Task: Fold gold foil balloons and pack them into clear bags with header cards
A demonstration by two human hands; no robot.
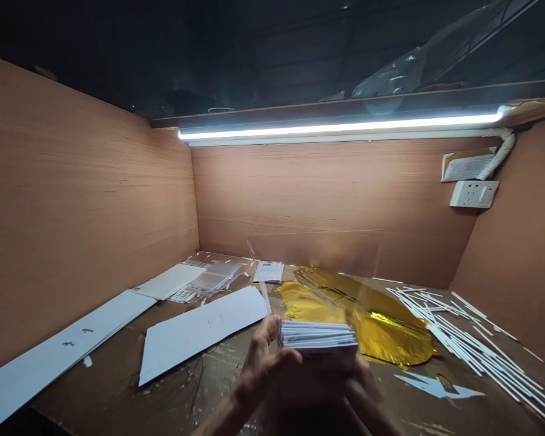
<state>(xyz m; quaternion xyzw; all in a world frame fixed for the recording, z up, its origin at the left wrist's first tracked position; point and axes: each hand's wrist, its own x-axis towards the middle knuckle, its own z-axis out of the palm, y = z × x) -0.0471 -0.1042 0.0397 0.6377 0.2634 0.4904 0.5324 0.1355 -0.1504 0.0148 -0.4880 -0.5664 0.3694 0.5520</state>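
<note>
A thick stack of white cards or folded papers (318, 334) is held upright near the table's front, its layered top edges facing up. My left hand (264, 357) grips its left side, thumb across the near face. On the right side my right hand (366, 384) is wrapped round the stack, partly in shadow. Just beyond the stack stands a clear plastic sheet (318, 251), and gold foil pieces (390, 333) lie behind and to the right. What is printed on the stack's dark near face cannot be made out.
Long white boards (200, 330) lie to the left, with clear plastic sleeves (218, 277) behind them. Thin white sticks (476, 348) are scattered at right beside a pale paper scrap (440, 386). A small paper pile (269, 271) sits near the back wall, below a lit tube (345, 126).
</note>
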